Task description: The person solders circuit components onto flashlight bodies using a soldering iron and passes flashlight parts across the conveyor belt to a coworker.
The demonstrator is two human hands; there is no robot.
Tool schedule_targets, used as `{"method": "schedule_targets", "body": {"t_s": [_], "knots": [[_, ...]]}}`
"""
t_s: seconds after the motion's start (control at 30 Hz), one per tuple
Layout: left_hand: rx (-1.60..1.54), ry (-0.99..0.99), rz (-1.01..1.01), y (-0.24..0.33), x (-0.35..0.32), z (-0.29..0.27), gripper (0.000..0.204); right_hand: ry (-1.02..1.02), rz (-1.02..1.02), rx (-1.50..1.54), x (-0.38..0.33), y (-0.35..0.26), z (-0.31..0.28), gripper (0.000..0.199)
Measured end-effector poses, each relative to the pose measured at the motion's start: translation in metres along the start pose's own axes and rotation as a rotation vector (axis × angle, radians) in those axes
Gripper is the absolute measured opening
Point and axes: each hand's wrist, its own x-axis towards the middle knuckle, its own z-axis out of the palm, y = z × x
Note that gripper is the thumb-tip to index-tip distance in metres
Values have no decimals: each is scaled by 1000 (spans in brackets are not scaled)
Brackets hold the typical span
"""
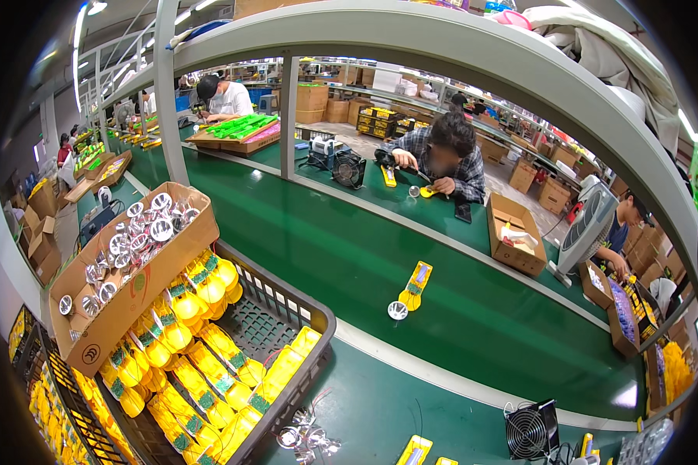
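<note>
Neither of my hands is in the picture. Nearest to me on the left, a black plastic crate (323,314) holds rows of yellow flashlight housings (217,364) with small green circuit boards and thin wires. A cardboard box (143,298) full of shiny silver reflector cups (161,229) rests tilted over the crate's far left part. Several loose reflectors (306,439) with wires lie on the green tabletop beside the crate. At the lower edge, another yellow housing (416,451) is partly cut off. One yellow housing (416,287) with a reflector (397,310) attached lies on the green conveyor belt.
A small black fan (532,430) stands at the lower right. Across the belt, a co-worker in a plaid shirt (473,172) handles a yellow part. A cardboard box (516,240) and a white fan (585,225) stand to the right. A grey metal frame (442,31) arches overhead.
</note>
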Motion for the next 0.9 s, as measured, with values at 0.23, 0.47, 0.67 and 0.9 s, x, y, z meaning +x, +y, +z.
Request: {"method": "schedule_targets", "body": {"t_s": [0.23,0.47,0.67,0.9], "knots": [[-26,33,14,3,2,-7,31,0,-110,45,-1,-6,14,16],[6,44,18,-1,0,-4,29,10,-61,75,3,5,-3,14],[-18,127,43,8,5,-11,25,4,-598,-669,4,3,1,20],[214,124,154,2,7,-5,23,7,-654,-751,-5,-14,10,14]]}}
